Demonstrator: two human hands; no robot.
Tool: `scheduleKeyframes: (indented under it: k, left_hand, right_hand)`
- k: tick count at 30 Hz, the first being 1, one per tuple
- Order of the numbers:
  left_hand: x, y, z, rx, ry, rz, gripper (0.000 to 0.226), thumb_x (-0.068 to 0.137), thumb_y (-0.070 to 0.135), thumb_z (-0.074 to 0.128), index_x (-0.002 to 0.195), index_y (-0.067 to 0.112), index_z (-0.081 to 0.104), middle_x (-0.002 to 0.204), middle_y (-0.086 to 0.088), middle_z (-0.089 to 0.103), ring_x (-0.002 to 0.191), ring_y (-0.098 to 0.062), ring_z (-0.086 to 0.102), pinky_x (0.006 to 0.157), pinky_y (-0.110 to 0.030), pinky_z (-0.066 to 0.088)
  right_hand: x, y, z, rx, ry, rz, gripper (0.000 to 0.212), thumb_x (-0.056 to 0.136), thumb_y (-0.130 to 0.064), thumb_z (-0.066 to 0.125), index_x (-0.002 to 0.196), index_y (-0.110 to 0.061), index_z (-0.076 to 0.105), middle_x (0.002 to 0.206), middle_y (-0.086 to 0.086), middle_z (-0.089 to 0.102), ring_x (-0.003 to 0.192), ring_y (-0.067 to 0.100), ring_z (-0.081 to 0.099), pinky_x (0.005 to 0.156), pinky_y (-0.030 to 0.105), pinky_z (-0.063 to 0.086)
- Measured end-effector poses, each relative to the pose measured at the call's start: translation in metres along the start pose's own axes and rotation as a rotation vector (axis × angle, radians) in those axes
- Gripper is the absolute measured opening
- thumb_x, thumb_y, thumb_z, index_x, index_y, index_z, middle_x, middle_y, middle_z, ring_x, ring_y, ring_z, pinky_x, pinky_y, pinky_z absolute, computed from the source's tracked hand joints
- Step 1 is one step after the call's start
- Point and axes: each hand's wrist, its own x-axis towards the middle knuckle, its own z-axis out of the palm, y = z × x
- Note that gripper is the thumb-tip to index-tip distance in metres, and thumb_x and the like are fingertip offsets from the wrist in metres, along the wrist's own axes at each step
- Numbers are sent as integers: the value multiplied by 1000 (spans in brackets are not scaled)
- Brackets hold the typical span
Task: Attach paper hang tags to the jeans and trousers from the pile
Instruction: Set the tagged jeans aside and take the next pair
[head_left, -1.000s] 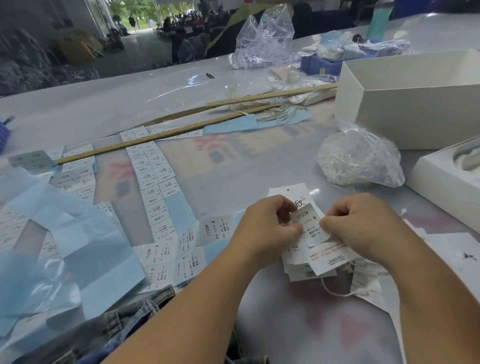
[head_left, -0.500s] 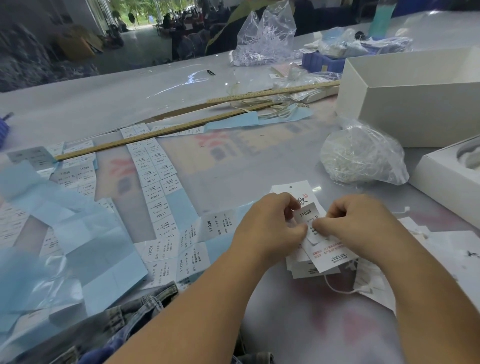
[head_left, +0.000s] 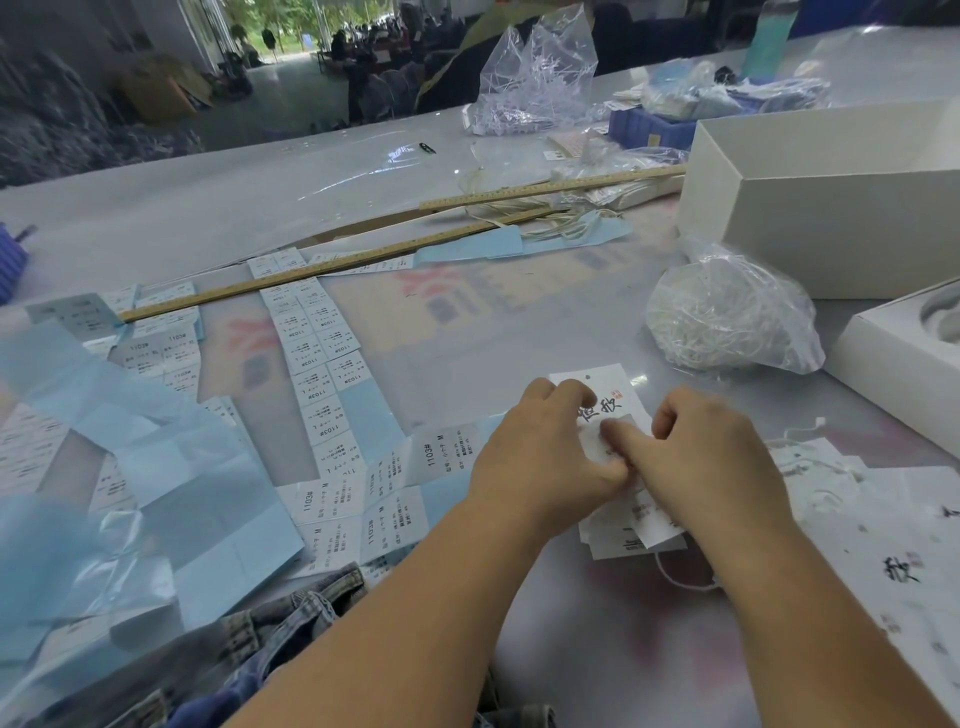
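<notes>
My left hand (head_left: 540, 457) and my right hand (head_left: 701, 457) meet over a small stack of white paper hang tags (head_left: 636, 535) on the table. The top hang tag (head_left: 605, 387) bears black brush writing. Both hands pinch a small white sticker against that tag; the sticker is mostly hidden under my fingers. A white string (head_left: 680, 577) trails from under the stack. Denim jeans (head_left: 291, 618) lie at the table's near edge, below my left forearm. More tags with strings (head_left: 810, 467) lie to the right.
Strips of printed size stickers (head_left: 322, 364) on blue backing cover the left half. Two wooden rulers (head_left: 332, 270) lie across the middle. A clear bag of white strings (head_left: 727, 317) and open white boxes (head_left: 810, 197) stand at the right.
Both hands have drawn closer together and lowered the small sticker onto the tag. The sticker's printed face, visible before, is now covered by my fingers.
</notes>
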Motion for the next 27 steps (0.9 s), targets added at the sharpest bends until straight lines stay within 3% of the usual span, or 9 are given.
scheduleKeyframes:
  k: [4,8,12,18,22,27]
  left_hand:
    - [1,-3,0,32,-53,4,57,77,45,71,128,32,49,118,14,44,104,-9,51,78,-27,44]
    - [1,-4,1,46,-79,1,60,77,51,69,130,31,48,121,14,40,108,-9,52,81,-29,46]
    - [0,-3,4,39,-87,-14,69,71,62,71,128,31,50,119,16,38,109,-7,51,82,-27,45]
    - [-1,-2,2,47,-110,-29,70,69,66,72,125,30,52,117,17,38,107,-7,51,83,-29,48]
    - [-1,-1,-1,34,-147,-29,63,69,62,74,122,33,57,116,18,38,106,-6,52,85,-30,49]
    - [0,-1,-6,4,-193,-40,58,67,57,79,119,37,62,111,17,38,100,-6,52,81,-28,46]
  right_hand:
    - [5,8,2,30,25,19,36,84,-48,66,65,-20,52,67,-3,56,61,14,51,52,28,33]
    - [9,13,-1,119,-35,13,28,81,-37,72,67,-20,56,68,-5,59,63,14,55,53,27,37]
    - [5,10,3,150,4,56,37,68,-49,78,68,-21,54,65,-7,59,61,12,56,51,27,37]
    - [5,10,6,156,8,66,34,73,-52,78,81,-26,57,74,-10,57,67,10,54,54,26,35]
    - [5,9,6,151,22,71,35,74,-52,76,67,-23,57,65,-9,58,61,8,54,51,23,34]
    - [4,8,6,120,31,95,49,73,-61,71,60,-17,55,59,-3,58,57,17,54,49,27,33]
